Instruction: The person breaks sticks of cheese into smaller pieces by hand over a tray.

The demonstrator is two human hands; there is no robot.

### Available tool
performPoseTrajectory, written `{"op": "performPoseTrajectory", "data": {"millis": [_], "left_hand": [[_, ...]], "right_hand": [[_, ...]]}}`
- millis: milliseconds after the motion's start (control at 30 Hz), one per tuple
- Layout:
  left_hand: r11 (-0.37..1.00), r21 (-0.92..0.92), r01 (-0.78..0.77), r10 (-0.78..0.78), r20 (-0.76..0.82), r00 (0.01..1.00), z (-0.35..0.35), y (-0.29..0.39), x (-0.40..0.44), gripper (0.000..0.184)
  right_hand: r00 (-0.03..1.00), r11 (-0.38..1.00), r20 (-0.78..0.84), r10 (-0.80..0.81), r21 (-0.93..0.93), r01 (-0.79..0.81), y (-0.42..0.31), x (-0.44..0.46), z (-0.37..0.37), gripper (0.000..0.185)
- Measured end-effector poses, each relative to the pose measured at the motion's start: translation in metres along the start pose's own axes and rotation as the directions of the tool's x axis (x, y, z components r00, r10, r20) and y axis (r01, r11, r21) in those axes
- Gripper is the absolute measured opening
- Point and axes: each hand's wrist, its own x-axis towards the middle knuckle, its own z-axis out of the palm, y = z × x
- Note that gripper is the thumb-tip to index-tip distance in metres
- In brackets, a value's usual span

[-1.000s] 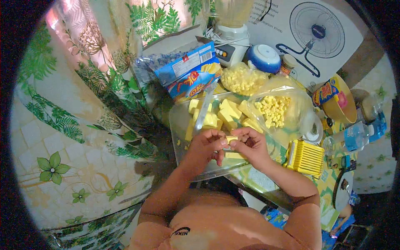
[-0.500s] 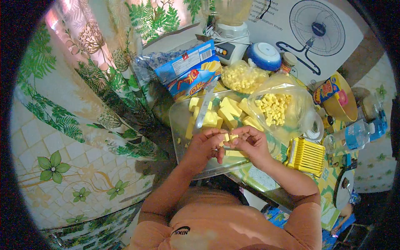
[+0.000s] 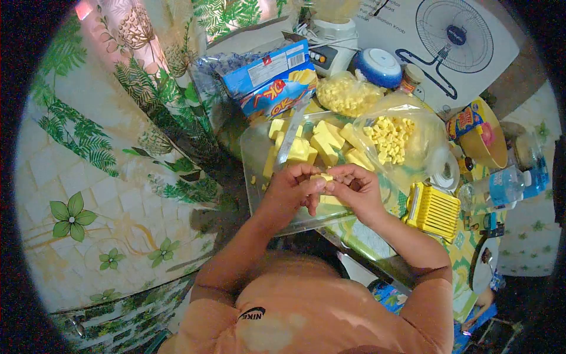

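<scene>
Over the tray (image 3: 253, 154), I have left hand (image 3: 288, 192) and right hand (image 3: 361, 193) fingers pinching a yellow bit (image 3: 322, 177), small cubes (image 3: 390, 138) bagged, larger blocks (image 3: 324, 145) remaining.

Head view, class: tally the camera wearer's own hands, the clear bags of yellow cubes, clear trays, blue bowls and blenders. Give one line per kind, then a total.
Hands: 2 (left hand, right hand)
Bags of yellow cubes: 2 (back bag, front bag)
Clear tray: 1
Blue bowl: 1
Blender: 1
Total: 7
</scene>
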Motion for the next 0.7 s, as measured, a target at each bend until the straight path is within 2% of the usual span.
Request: {"op": "performPoseTrajectory", "data": {"millis": [233, 433, 533, 700], "left_hand": [[0.998, -0.015, 0.059, -0.059, 0.007, 0.998, -0.0044, 0.0017, -0.0002, 0.023], [0.98, -0.17, 0.102, -0.106, -0.011, 0.994, -0.0058, 0.003, 0.0015, 0.029], [0.965, -0.245, 0.096, -0.099, 0.0, 0.995, -0.0072, 0.0017, 0.0026, 0.03], [0.951, -0.294, 0.096, -0.093, 0.024, 0.995, -0.0079, 0.0034, 0.0012, 0.026]], "right_hand": [[1.0, 0.998, -0.019, 0.021, 0.059, -0.02, -0.0016, 0.0006, 0.0022, 0.02], [0.999, 0.999, -0.003, 0.045, 0.011, -0.045, -0.0043, 0.0003, -0.001, 0.023], [0.999, 0.998, -0.005, 0.033, 0.044, -0.033, -0.003, 0.0017, -0.0021, 0.024], [0.998, 0.997, -0.011, 0.055, 0.049, -0.054, -0.0042, 0.0025, -0.0018, 0.024]]}}
